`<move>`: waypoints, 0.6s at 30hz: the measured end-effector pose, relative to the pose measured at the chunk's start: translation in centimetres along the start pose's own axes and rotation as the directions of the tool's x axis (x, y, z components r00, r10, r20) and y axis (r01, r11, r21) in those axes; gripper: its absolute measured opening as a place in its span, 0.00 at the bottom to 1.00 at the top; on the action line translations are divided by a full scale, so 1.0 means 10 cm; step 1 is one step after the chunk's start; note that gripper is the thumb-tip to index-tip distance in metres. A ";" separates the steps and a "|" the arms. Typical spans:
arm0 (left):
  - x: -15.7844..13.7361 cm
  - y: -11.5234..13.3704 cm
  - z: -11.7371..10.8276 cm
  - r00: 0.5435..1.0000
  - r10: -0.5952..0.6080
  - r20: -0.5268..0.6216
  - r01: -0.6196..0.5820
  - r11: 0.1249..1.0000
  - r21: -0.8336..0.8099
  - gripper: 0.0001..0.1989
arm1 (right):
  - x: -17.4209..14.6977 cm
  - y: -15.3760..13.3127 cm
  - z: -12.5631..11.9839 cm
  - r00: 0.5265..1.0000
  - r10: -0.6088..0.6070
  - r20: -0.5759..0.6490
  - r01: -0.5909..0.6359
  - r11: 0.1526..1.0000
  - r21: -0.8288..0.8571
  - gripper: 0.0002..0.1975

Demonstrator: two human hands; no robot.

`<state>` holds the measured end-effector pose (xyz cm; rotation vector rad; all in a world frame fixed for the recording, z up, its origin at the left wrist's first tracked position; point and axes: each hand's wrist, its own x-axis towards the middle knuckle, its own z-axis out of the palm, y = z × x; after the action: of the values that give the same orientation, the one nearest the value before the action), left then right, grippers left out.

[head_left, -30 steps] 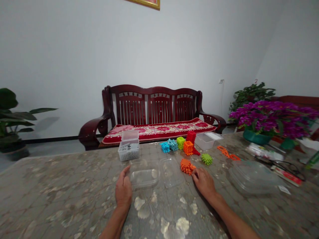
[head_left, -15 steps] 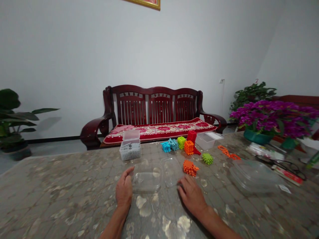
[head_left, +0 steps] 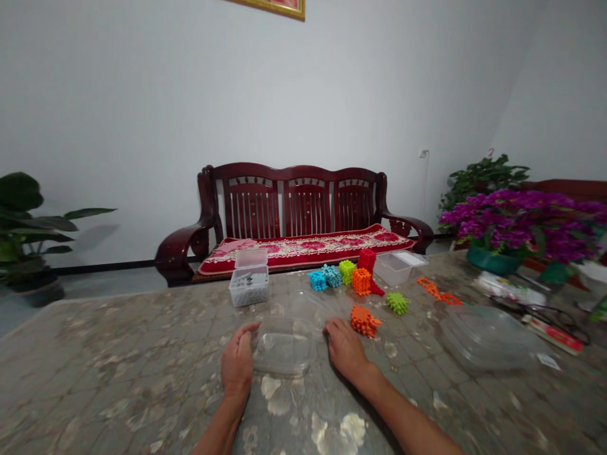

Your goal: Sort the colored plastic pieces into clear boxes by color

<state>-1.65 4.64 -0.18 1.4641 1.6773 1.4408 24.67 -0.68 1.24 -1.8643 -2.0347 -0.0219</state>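
A clear plastic container (head_left: 283, 363) rests on the table in front of me. My left hand (head_left: 238, 361) grips its left wall, thumb and fingers at the rim. Just behind the container, a clear lid (head_left: 308, 306) stands tilted, its near part overlapping the container's back right. My right hand (head_left: 347, 349) pinches the lid's right edge with bent fingers; the exact contact is hard to make out. Close beyond that hand lies an orange block of interlocking pieces (head_left: 364, 321).
A box of grey pieces (head_left: 249, 287) stands at the back. Blue blocks (head_left: 325, 277), a red block (head_left: 367, 260) and a green block (head_left: 397, 303) lie right of it. Farther right are a clear plastic tub (head_left: 488, 335), glasses (head_left: 564, 319) and purple flowers (head_left: 512, 218).
The lid, lying flat right of the container before, has been lifted and swung left over the container's back edge. My right hand has moved left with it. My left hand stays on the container.
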 end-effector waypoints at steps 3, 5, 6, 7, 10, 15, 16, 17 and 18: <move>-0.02 0.02 0.02 0.997 -0.026 0.069 0.029 0.998 -0.047 0.24 | 0.02 0.06 0.08 0.997 -0.051 -0.053 0.055 0.996 0.076 0.22; -0.05 0.05 0.04 0.996 -0.027 0.081 0.030 0.998 -0.046 0.24 | 0.00 0.10 0.09 0.990 -0.078 -0.118 0.092 0.988 0.123 0.26; -0.07 0.06 0.04 0.995 -0.025 0.091 0.030 0.999 -0.045 0.24 | -0.02 0.13 0.08 0.984 -0.081 -0.158 0.103 0.985 0.140 0.27; -0.09 0.08 0.05 0.995 -0.021 0.101 0.026 0.999 -0.046 0.24 | -0.05 0.17 0.04 0.976 -0.072 -0.204 0.104 0.983 0.153 0.27; -0.16 0.13 0.10 0.994 0.009 0.106 -0.005 0.999 -0.039 0.24 | -0.08 0.32 -0.15 0.939 0.041 -0.342 0.014 0.987 0.157 0.23; -0.32 0.21 0.24 0.981 0.145 0.126 -0.140 0.989 -0.051 0.23 | -0.05 0.59 -0.47 0.906 0.227 -0.358 -0.209 0.974 0.087 0.19; -0.35 0.23 0.26 0.975 0.167 0.146 -0.160 0.985 -0.059 0.22 | -0.04 0.62 -0.50 0.910 0.244 -0.335 -0.234 0.970 0.069 0.21; -0.38 0.24 0.28 0.969 0.180 0.168 -0.171 0.983 -0.068 0.22 | -0.04 0.65 -0.52 0.916 0.256 -0.308 -0.253 0.966 0.050 0.23; -0.40 0.25 0.29 0.964 0.185 0.191 -0.173 0.982 -0.079 0.21 | -0.03 0.67 -0.52 0.923 0.263 -0.280 -0.265 0.964 0.031 0.24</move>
<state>3.09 1.84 0.03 1.7006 1.3987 1.3737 32.52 -1.56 4.37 -1.9965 -1.5847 -0.2111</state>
